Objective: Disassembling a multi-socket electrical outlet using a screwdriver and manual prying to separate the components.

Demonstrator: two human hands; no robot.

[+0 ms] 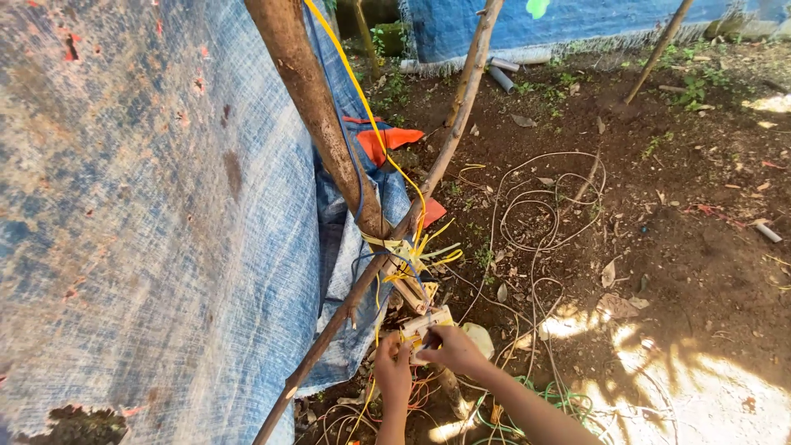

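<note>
Low in the head view, my left hand [393, 368] and my right hand [454, 348] both hold a small pale electrical box [425, 324] with wires coming out of it. Just above it a bundle of yellow and blue wires [418, 257] is tied where two wooden poles cross. A yellow wire [354, 82] runs up from that bundle along the thick pole [317, 107]. My fingers pinch the box from both sides.
A worn blue tarp [148, 206] fills the left half. A thinner slanted pole [449, 132] crosses the thick one. Loose grey cable [548, 206] coils on the bare dirt ground to the right. Green wire [552, 400] lies near my right forearm. Orange cloth [387, 140] hangs behind the poles.
</note>
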